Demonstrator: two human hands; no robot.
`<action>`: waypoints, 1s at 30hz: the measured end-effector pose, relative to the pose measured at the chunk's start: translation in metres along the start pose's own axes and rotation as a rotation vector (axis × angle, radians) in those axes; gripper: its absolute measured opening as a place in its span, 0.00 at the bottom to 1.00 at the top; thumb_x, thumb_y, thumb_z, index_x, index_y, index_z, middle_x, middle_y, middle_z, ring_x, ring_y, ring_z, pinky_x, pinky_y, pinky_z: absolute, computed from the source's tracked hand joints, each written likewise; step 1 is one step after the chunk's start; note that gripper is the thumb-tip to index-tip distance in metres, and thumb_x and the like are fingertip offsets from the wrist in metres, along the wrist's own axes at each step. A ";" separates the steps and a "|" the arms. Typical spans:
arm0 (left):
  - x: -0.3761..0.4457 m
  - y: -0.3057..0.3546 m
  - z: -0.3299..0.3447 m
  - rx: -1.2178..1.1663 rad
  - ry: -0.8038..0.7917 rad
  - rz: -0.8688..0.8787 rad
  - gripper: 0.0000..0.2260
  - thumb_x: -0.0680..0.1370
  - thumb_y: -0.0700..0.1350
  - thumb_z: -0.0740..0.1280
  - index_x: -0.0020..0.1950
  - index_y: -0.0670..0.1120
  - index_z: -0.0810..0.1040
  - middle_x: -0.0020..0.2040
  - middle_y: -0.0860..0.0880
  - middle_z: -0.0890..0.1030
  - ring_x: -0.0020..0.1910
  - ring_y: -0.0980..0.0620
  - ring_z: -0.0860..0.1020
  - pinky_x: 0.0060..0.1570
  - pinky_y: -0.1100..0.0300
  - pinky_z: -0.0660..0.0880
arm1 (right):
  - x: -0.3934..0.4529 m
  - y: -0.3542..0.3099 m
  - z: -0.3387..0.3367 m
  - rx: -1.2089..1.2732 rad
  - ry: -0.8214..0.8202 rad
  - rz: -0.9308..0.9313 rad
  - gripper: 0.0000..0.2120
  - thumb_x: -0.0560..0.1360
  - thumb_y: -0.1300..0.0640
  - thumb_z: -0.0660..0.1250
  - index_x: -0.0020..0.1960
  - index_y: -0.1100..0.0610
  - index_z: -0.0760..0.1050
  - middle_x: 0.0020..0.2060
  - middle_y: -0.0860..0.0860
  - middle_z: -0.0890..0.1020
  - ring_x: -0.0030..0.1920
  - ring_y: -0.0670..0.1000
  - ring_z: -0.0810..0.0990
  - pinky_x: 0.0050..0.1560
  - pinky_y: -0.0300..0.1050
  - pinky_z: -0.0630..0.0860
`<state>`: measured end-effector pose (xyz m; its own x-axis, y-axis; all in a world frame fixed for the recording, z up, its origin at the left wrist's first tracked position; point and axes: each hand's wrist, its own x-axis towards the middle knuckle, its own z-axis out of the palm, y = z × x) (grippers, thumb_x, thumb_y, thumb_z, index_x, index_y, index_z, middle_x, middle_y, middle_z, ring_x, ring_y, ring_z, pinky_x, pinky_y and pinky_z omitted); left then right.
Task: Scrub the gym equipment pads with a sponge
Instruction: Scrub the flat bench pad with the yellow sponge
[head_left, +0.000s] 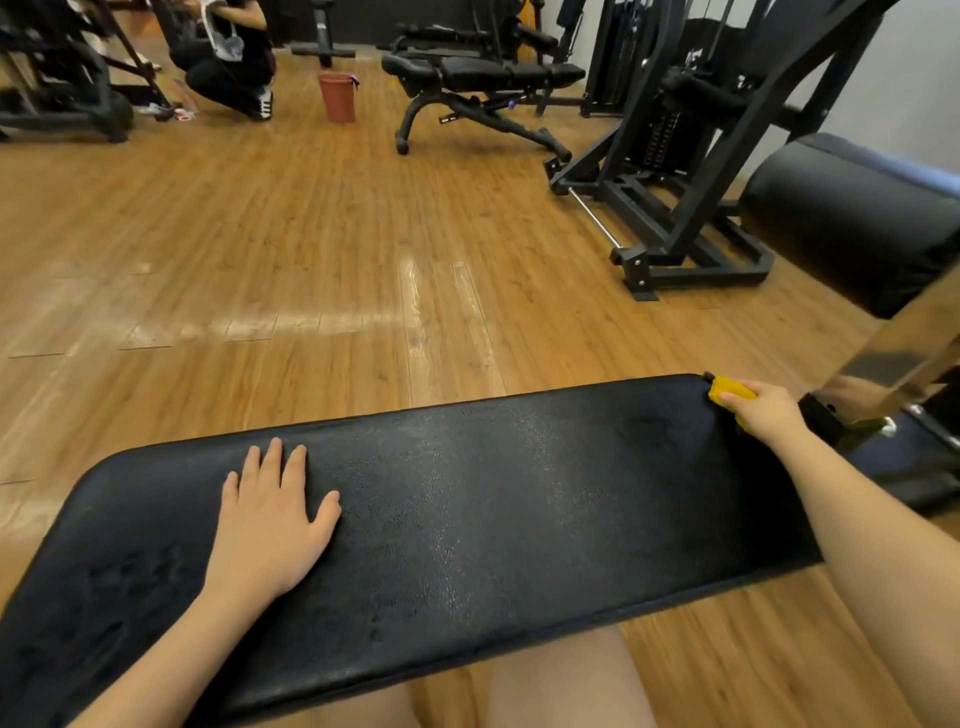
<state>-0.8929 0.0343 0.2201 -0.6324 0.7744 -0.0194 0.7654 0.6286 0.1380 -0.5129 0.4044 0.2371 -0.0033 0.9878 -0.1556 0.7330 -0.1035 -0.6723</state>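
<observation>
A long black padded bench pad (467, 519) stretches across the lower half of the head view, its surface glistening wet in the middle. My left hand (267, 519) lies flat on the pad's left part, fingers straight and spread. My right hand (766, 410) grips a yellow sponge (727, 391) at the pad's far right corner, pressing it against the edge. Most of the sponge is hidden under my fingers.
Wooden floor lies beyond the pad. A black roller pad (852, 223) and a machine frame (675, 208) stand at the right. Farther back are an adjustable bench (483, 78), a red bucket (337, 96) and a crouching person (228, 57).
</observation>
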 end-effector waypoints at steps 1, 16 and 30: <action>0.000 0.000 0.000 -0.005 0.002 0.000 0.31 0.80 0.58 0.54 0.78 0.44 0.54 0.78 0.42 0.52 0.77 0.43 0.48 0.74 0.47 0.49 | -0.001 0.002 -0.002 -0.013 0.003 0.002 0.19 0.76 0.52 0.66 0.65 0.59 0.73 0.48 0.61 0.79 0.44 0.56 0.74 0.42 0.44 0.69; -0.002 -0.001 -0.001 0.007 0.001 0.009 0.31 0.80 0.60 0.52 0.78 0.44 0.54 0.78 0.42 0.53 0.77 0.43 0.49 0.74 0.46 0.51 | -0.065 0.043 -0.027 0.006 0.053 0.012 0.18 0.74 0.50 0.67 0.61 0.58 0.77 0.51 0.59 0.81 0.50 0.60 0.78 0.50 0.49 0.72; -0.004 -0.002 -0.002 -0.015 -0.003 0.037 0.30 0.80 0.59 0.51 0.77 0.44 0.54 0.78 0.41 0.52 0.77 0.41 0.49 0.74 0.45 0.50 | -0.123 0.086 -0.023 0.218 0.285 0.074 0.18 0.75 0.54 0.66 0.64 0.59 0.74 0.58 0.60 0.78 0.57 0.61 0.76 0.57 0.52 0.71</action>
<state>-0.8920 0.0300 0.2220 -0.6030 0.7975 -0.0172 0.7866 0.5981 0.1535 -0.4338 0.2762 0.2147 0.2570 0.9662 -0.0223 0.5620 -0.1682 -0.8098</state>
